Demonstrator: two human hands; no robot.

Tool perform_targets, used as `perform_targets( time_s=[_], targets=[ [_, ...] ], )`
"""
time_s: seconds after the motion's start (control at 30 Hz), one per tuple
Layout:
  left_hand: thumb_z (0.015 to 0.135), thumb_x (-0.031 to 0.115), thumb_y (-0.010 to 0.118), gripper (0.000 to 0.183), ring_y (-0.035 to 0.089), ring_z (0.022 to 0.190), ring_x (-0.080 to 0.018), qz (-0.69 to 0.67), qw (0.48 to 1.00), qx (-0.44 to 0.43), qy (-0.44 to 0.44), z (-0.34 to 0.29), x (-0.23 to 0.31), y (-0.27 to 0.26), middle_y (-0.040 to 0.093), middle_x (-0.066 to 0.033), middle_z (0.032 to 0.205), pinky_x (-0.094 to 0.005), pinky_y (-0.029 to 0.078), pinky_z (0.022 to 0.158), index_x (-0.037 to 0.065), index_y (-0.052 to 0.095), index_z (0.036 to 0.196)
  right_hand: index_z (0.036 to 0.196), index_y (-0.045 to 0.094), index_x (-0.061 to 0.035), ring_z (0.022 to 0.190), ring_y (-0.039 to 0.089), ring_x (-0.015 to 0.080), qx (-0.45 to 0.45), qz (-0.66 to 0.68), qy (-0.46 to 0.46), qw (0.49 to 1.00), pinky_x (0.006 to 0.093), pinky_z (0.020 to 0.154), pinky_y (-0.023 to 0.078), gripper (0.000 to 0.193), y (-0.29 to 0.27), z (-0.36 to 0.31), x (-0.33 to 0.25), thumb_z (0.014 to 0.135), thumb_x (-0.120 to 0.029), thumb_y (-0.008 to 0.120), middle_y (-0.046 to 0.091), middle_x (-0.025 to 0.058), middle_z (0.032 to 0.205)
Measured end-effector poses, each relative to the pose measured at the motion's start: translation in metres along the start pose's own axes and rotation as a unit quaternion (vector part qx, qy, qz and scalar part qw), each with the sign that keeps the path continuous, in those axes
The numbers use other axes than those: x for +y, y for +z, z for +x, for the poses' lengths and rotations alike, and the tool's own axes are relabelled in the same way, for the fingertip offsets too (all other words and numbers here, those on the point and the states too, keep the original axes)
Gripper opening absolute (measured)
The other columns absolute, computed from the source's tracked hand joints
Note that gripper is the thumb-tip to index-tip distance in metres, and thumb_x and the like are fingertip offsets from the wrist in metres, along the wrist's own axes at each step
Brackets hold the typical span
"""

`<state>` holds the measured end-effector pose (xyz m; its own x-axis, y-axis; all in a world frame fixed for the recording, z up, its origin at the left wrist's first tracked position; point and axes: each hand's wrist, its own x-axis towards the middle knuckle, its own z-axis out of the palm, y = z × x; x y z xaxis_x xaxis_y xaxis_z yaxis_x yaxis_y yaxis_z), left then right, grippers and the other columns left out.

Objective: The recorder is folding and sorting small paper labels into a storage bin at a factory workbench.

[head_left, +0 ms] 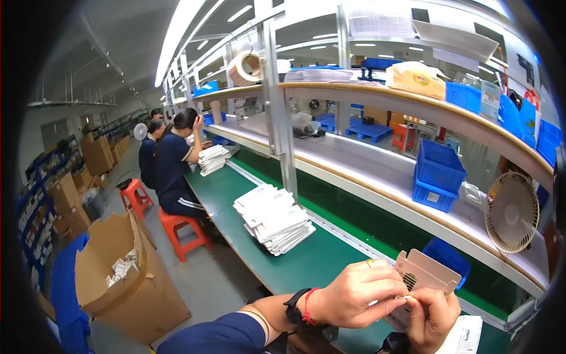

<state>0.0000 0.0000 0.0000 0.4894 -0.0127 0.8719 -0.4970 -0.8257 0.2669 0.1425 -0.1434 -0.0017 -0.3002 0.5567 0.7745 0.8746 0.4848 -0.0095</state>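
Workbench [262, 269] with a long green top bears, along its middle stretch, a stack of flat white cardboard pieces [274, 221], offset in layers, perhaps for steadiness. Over the workbench's near end, a pinkish-beige cardboard carton [429, 270] has its flaps raised, probably leaving an edge free to grip. There the left hand [356, 294] and right hand [435, 318] meet, fingertips pinching a small pale piece [405, 297], possibly part of the carton.
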Motion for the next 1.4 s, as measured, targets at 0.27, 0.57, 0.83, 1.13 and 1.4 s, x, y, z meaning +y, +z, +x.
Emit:
perform_targets(
  time_s=[0.27,0.57,0.83,1.13,1.4],
  targets=[
    [0.078,0.003,0.072,0.012,0.062,0.075,-0.0261,-0.039,0.998,-0.032,-0.024,0.013,-0.027,0.004,0.065,-0.0101,0.083,-0.0343,0.049,0.067,0.0,0.065,0.087,0.093,0.067,-0.0021,0.076,0.063,0.0317,0.087,-0.006,0.268,0.959,0.0361,0.069,0.049,0.012,-0.003,0.017,-0.015,0.083,0.003,0.065,0.066,0.0157,0.084],
    [0.08,0.001,0.069,0.009,0.062,0.077,-0.0274,-0.094,0.994,-0.014,-0.059,0.004,-0.055,0.002,0.065,-0.0101,0.084,-0.0358,0.049,0.07,0.0,0.063,0.086,0.112,0.063,-0.0006,0.095,0.065,0.0334,0.022,0.044,0.286,0.957,0.0362,0.083,0.051,0.028,0.002,0.018,-0.004,0.087,0.009,0.056,0.066,0.0192,0.105],
    [0.079,0.0,0.071,0.006,0.061,0.067,-0.0167,-0.052,0.983,0.07,-0.16,0.006,-0.093,-0.014,0.065,-0.0098,0.077,-0.0283,0.048,0.061,-0.002,0.067,0.083,0.143,0.028,0.0087,0.075,0.067,0.0311,0.113,0.069,0.37,0.92,0.0341,0.067,0.051,0.069,0.062,0.042,0.041,0.081,0.003,0.058,0.044,0.0279,0.141],
    [0.081,0.0,0.069,0.004,0.053,0.063,-0.0101,-0.079,0.973,0.104,-0.191,0.003,-0.095,-0.006,0.061,-0.0056,0.073,-0.0242,0.043,0.057,-0.001,0.066,0.084,0.111,0.06,0.0048,0.075,0.068,0.0189,0.075,0.165,0.361,0.915,0.029,0.07,0.051,0.028,0.073,0.028,0.046,0.083,-0.001,0.061,0.069,0.0155,0.086],
    [0.082,0.001,0.067,0.005,0.053,0.062,-0.0098,-0.104,0.967,0.114,-0.203,0.004,-0.092,-0.002,0.059,-0.0051,0.074,-0.0238,0.042,0.056,-0.001,0.064,0.081,0.129,0.054,0.0051,0.094,0.07,0.0287,0.073,0.17,0.339,0.923,0.03,0.081,0.052,0.048,0.068,0.032,0.04,0.081,0.001,0.059,0.06,0.0253,0.125]
  ],
)
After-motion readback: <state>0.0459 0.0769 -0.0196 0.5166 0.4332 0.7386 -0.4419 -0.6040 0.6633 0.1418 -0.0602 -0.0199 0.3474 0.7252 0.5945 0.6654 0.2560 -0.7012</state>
